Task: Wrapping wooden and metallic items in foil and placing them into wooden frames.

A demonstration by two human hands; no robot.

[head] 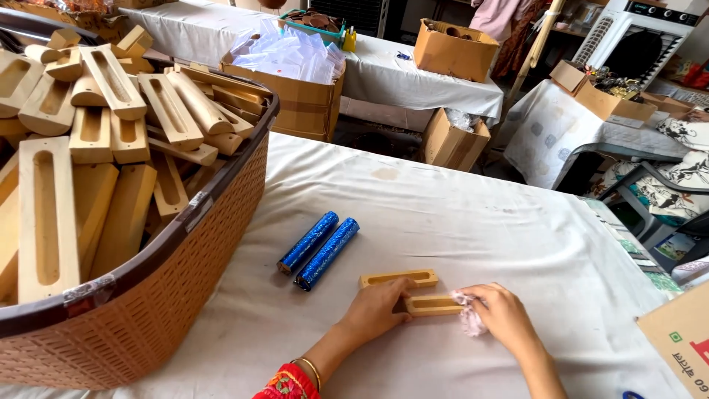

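- Your left hand [378,307] pinned the near slotted wooden block [432,304] flat on the table [458,214], fingers pressed together over its left end.
- Your right hand [504,314] pinched a crumpled pale cloth [465,310] against the block's right end; this looked like the wiping step, with the rubbing only begun, judging by where the cloth sat.
- The next move called for a steady hold from the left while the cloth ran along the groove; whether the fingers reached inside the slot could not be told from this angle.
- A second slotted block [399,278] lay just beyond the first, apart from both hands.
- Two blue glittery tubes [317,250] lay side by side farther left on the white tablecloth, which showed faint stains.
- A brown woven basket [148,295] heaped with similar wooden blocks stood at the table's left edge.
- Behind, cardboard boxes [454,48] crowded cloth-covered tables, one box filled with clear plastic bags [292,55], in a cluttered workshop.
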